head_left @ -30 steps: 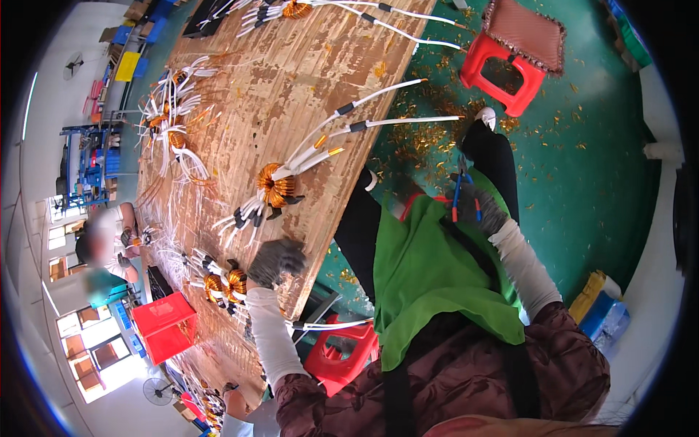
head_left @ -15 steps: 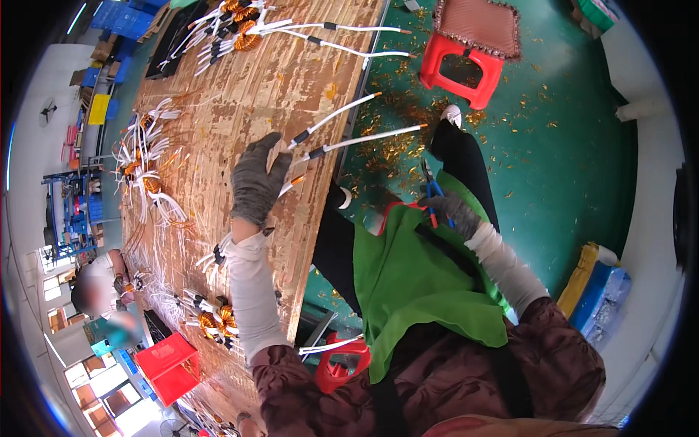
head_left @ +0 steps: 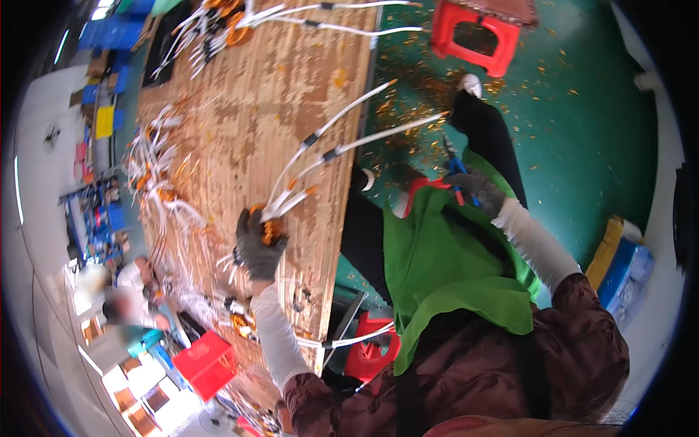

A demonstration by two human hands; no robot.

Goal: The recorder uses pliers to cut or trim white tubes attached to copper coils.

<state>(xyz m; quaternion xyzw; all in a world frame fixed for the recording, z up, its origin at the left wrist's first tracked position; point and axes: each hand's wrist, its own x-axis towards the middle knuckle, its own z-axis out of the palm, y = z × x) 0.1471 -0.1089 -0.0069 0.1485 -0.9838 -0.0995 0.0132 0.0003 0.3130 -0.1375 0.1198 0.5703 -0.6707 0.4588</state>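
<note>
My left hand point(head_left: 261, 247), in a dark grey glove, is closed round a copper-wound coil point(head_left: 271, 231) on the worktable. White sleeved leads point(head_left: 309, 140) run from the coil. Two long ones, each with a black band, reach past the table edge, and shorter ones with orange tips lie beside it. My right hand point(head_left: 482, 191), also gloved, grips pliers point(head_left: 453, 162) with blue and red handles above my lap. Their jaws point away from me; whether they are open cannot be made out.
More coils with white leads lie along the worktable's point(head_left: 291, 80) far left side point(head_left: 156, 178) and top end point(head_left: 237, 29). A red bin point(head_left: 205, 364) stands at lower left, near another person point(head_left: 135, 306). A red stool point(head_left: 477, 40) stands on the green floor, among scattered copper-coloured scraps.
My left hand has moved from the leads down to the coil, which now shows in its grip. The whole view has shifted somewhat. My right hand still holds the pliers.
</note>
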